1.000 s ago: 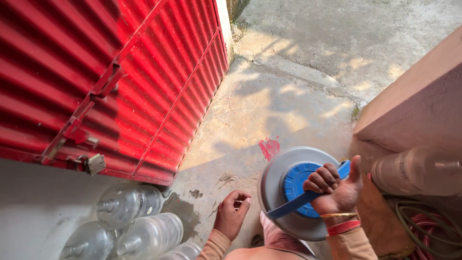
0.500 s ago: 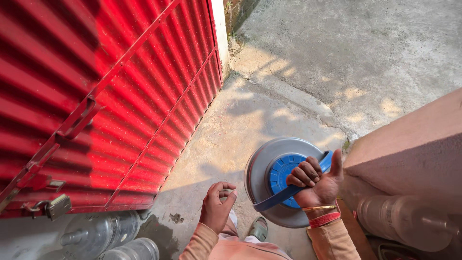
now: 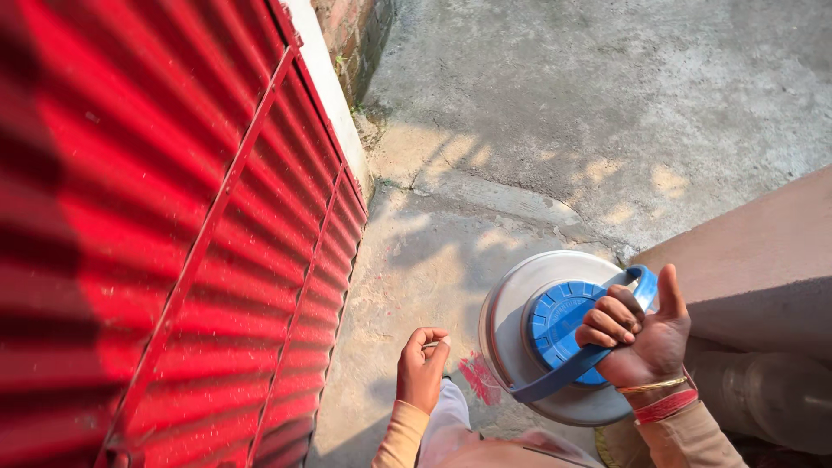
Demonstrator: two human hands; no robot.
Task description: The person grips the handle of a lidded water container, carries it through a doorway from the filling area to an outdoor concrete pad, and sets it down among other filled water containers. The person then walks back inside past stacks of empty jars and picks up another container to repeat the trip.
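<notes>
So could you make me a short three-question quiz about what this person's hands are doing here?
1. True or false: the right hand grips the blue handle of the steel container.
2. What colour is the corrugated shutter on the person's left side?
A. green B. red C. grey
3. Fill in: the left hand is loosely curled, its fingers holding no ____ thing.

Key
1. True.
2. B.
3. Visible; whether something small sits inside the curl cannot be told.
</notes>
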